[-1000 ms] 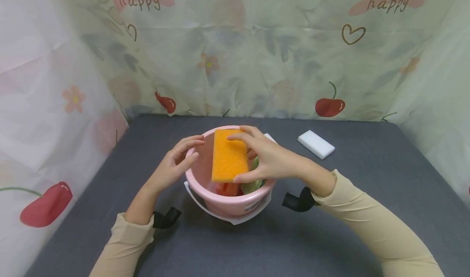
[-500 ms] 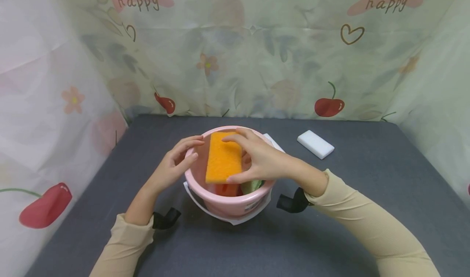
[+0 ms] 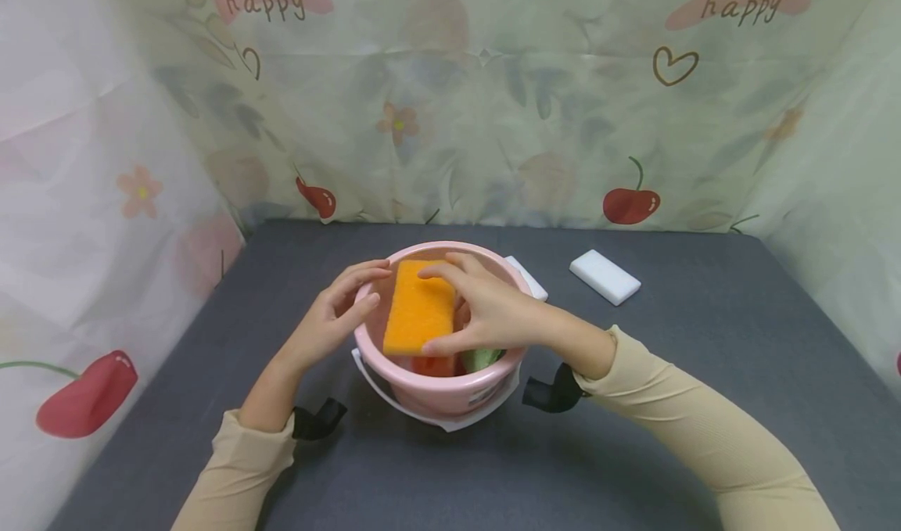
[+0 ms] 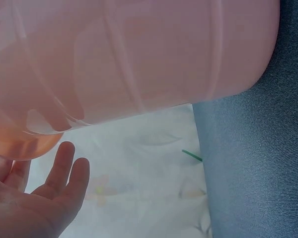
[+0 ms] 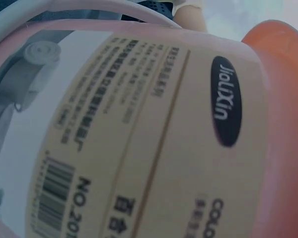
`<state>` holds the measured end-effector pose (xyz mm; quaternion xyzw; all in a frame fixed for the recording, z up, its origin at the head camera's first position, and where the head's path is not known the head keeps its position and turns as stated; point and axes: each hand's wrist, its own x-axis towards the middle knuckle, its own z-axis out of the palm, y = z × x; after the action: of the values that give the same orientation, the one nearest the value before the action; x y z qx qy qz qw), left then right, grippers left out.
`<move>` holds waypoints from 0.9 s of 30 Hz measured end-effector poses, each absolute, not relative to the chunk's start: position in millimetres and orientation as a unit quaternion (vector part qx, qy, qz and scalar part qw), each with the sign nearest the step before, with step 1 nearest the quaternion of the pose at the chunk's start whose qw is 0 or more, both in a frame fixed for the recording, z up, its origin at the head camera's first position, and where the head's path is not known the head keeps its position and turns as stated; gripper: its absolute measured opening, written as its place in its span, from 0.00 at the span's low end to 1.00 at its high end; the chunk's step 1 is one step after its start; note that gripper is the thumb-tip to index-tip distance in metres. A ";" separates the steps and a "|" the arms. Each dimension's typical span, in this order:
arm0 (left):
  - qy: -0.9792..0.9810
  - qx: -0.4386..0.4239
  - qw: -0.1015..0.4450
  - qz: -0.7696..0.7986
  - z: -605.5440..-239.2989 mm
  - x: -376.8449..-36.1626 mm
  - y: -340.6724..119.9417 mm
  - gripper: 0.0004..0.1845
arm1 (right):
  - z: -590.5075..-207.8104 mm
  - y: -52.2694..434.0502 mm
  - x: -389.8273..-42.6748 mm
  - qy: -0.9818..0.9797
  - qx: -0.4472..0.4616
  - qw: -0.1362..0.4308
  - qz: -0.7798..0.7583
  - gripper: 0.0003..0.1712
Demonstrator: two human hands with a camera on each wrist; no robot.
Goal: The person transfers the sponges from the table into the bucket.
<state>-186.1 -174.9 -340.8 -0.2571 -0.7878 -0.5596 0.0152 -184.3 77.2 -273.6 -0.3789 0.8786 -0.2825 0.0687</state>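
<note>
Holding an orange sponge (image 3: 418, 308) upright over the mouth of a pink bucket (image 3: 436, 390), the right hand (image 3: 486, 312) pinches it by its short ends, fingertips on the top edge and thumb under the bottom edge. The sponge's lower end sits just inside the rim, towards the left side of the opening, and leans a little. Beneath it, inside the bucket, lie something red (image 3: 432, 365) and something green (image 3: 481, 357); what they are cannot be told from here.

The left hand (image 3: 331, 316) rests against the outside of the bucket's left rim with fingers loosely extended, touching and steadying rather than clasping; the left wrist view shows the open palm (image 4: 37, 206) just beside the pink wall (image 4: 139, 54). A white handle (image 3: 394, 402) hangs down the bucket's front, and the right wrist view shows only a printed label (image 5: 139, 139) on its side.

The step in hand looks like lowering the sponge into the bucket. Judging by the pose, the next move calls for easing it down past the rim, tilting it to clear the pieces already inside, then loosening the pinch once it rests.

Further out, two white blocks lie on the dark grey table (image 3: 704, 374): one (image 3: 528, 277) just behind the bucket, another (image 3: 605, 277) well apart to the right.
</note>
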 end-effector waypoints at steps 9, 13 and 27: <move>-0.786 -0.261 0.016 -0.561 -340.5 -185.7 -174.7 0.20 | -276.8 71.8 -183.9 0.888 -0.347 0.094 -0.287 0.48; -0.784 -0.265 0.020 -0.561 -341.0 -186.1 -174.8 0.20 | -276.8 72.5 -184.2 0.880 -0.349 0.089 -0.310 0.47; -0.784 -0.269 0.026 -0.559 -341.6 -186.6 -175.1 0.20 | -276.0 78.9 -186.6 0.851 -0.390 0.067 -0.347 0.35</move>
<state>-186.6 -175.1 -341.6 -0.2688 -0.7839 -0.5591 0.0262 -186.6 78.9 -276.0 -0.3898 0.8506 -0.3465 0.0669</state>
